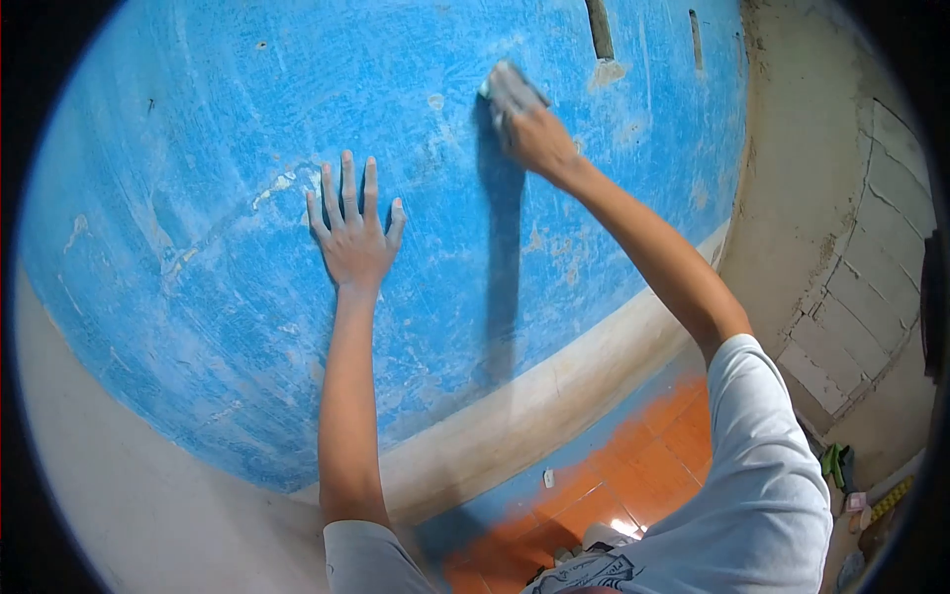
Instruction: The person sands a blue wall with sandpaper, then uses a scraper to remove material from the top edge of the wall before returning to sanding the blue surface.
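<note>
Blue wall [416,297], scuffed and patchy, with bare pale spots; pale band [569,381] along its foot; orange floor tiles [633,460] with a bluish, dusty-looking strip beside the band. Left hand [356,243]: open, fingers spread, palm side to the wall, holding nothing. Right hand [529,124]: fingers closed over a small pad [541,92], held at the blue surface, below and left of a narrow slot [600,30]. Pad mostly hidden and blurred; exact make and thickness cannot be told.

Handling (judged): pad likely light, fairly stiff or slightly springy, not fragile; working face probably rough. Fingers look dust-coated, so grip may be dry and a little slippery. Best hold: across the back, fingers laid flat, thumb along the near edge, fingertips clear of the wall. Even pressure advisable; a tipped edge could dig into flaking paint.
</note>
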Demonstrator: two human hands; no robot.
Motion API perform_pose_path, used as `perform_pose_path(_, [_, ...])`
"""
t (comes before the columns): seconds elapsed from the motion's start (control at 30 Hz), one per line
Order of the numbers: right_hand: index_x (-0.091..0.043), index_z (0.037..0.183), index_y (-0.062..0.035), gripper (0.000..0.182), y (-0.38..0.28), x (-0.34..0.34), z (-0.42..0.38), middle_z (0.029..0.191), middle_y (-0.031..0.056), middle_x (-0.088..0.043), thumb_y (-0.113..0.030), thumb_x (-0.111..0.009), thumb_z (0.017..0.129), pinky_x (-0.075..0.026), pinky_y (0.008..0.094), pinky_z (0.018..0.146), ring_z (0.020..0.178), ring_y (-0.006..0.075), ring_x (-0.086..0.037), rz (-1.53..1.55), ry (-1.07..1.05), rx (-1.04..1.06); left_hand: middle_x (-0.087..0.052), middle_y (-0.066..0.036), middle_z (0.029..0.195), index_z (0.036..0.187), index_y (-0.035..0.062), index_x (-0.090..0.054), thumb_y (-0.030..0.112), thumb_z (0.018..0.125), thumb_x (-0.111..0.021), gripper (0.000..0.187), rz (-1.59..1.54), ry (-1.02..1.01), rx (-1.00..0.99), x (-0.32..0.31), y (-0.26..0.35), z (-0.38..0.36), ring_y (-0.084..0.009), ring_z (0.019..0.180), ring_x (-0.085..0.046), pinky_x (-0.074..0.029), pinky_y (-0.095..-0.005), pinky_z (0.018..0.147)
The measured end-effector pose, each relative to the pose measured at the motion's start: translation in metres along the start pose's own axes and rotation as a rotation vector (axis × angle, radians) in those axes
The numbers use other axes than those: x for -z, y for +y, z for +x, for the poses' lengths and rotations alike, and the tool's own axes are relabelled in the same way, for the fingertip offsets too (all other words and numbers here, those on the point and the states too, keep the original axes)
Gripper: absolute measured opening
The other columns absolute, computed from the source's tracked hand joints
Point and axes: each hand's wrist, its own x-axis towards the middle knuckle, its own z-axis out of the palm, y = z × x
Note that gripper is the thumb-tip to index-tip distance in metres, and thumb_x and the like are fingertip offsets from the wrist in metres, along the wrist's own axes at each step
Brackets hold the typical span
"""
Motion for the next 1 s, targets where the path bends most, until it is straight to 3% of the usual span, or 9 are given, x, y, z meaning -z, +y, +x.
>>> perform_pose_path(0.1, [-0.047,0.144,0.0156,0.053,0.015,-0.012,0.011,0.15,0.0372,-0.046,-0.015,-0.053,0.101,-0.044,0.051,0.116,0.141,0.0481,-0.046,-0.041,0.112,-0.204,-0.036,-0.004,0.168,0.16,0.0248,-0.041,0.048,0.102,-0.057,0.065,0.008,0.006,0.004,0.0,-0.002,0.001,-0.0316,0.153,-0.035,-0.025,-0.0555,0.126])
perform_pose_path(0.23, [-0.047,0.143,0.0165,0.053,-0.019,-0.007,-0.003,0.149,0.0376,-0.047,-0.016,-0.052,0.101,-0.046,0.0499,0.114,0.141,0.0484,-0.046,-0.022,-0.001,0.008,-0.037,-0.003,0.168,0.16,0.0244,-0.041,0.049,0.102,-0.056,0.064,0.022,0.011,0.0,0.0,-0.001,0.003,-0.0309,0.153,-0.035,-0.025,-0.0546,0.126])
perform_pose_path(0.37, [-0.046,0.147,0.0114,0.052,0.023,-0.005,0.009,0.153,0.0342,-0.045,-0.013,-0.05,0.102,-0.048,0.053,0.112,0.143,0.0471,-0.046,-0.019,0.073,-0.267,-0.037,-0.003,0.168,0.16,0.0248,-0.041,0.049,0.103,-0.055,0.064,0.017,0.012,-0.001,0.001,-0.001,0.002,-0.0304,0.153,-0.035,-0.025,-0.0543,0.126])
perform_pose_path(0.5, [-0.049,0.143,0.0119,0.047,-0.017,-0.008,-0.004,0.154,0.0327,-0.045,-0.01,-0.048,0.102,-0.049,0.0517,0.114,0.143,0.0456,-0.047,-0.065,0.008,0.031,-0.036,-0.002,0.168,0.16,0.0251,-0.041,0.049,0.103,-0.054,0.064,0.015,0.009,0.005,-0.001,-0.001,0.002,-0.0302,0.153,-0.035,-0.025,-0.0544,0.126])
perform_pose_path(0.63, [-0.048,0.144,0.0122,0.047,0.019,0.001,0.011,0.154,0.0325,-0.046,-0.01,-0.049,0.102,-0.05,0.0508,0.113,0.145,0.0475,-0.043,0.034,0.025,-0.277,-0.036,-0.002,0.168,0.161,0.0252,-0.04,0.049,0.103,-0.054,0.063,0.015,0.009,-0.006,0.001,-0.002,0.001,-0.0302,0.153,-0.034,-0.025,-0.0545,0.126])
perform_pose_path(0.77, [-0.052,0.142,0.0077,0.044,-0.01,-0.018,0.003,0.15,0.0337,-0.048,-0.013,-0.05,0.103,-0.053,0.0501,0.108,0.139,0.0493,-0.049,0.027,0.087,-0.031,-0.037,-0.003,0.168,0.16,0.0252,-0.041,0.049,0.103,-0.055,0.063,-0.005,0.024,0.005,-0.002,-0.001,0.002,-0.0302,0.154,-0.034,-0.024,-0.0546,0.126])
perform_pose_path(0.87, [-0.047,0.141,0.0143,0.053,0.015,-0.005,0.009,0.149,0.0373,-0.046,-0.016,-0.055,0.098,-0.048,0.0487,0.111,0.136,0.0493,-0.05,-0.004,0.035,-0.002,-0.036,-0.003,0.168,0.161,0.0251,-0.04,0.049,0.103,-0.055,0.063,0.011,0.005,0.001,0.0,-0.001,0.002,-0.0306,0.154,-0.034,-0.024,-0.0549,0.126])
perform_pose_path(0.9, [-0.048,0.14,0.0138,0.051,0.012,0.002,0.018,0.149,0.0381,-0.045,-0.014,-0.055,0.098,-0.045,0.0488,0.114,0.142,0.048,-0.045,0.134,-0.003,-0.327,-0.036,-0.003,0.168,0.161,0.0251,-0.04,0.049,0.103,-0.055,0.064,0.009,0.005,0.0,0.0,-0.001,0.0,-0.0306,0.154,-0.034,-0.024,-0.0549,0.126])
perform_pose_path(1.0, [-0.051,0.138,0.0106,0.046,-0.001,-0.015,0.015,0.149,0.0347,-0.047,-0.012,-0.054,0.098,-0.044,0.0486,0.115,0.139,0.0483,-0.048,-0.188,-0.013,-0.063,-0.035,-0.003,0.168,0.161,0.0251,-0.039,0.049,0.103,-0.055,0.064,0.009,0.002,-0.004,-0.002,-0.001,0.002,-0.0308,0.154,-0.033,-0.024,-0.055,0.126])
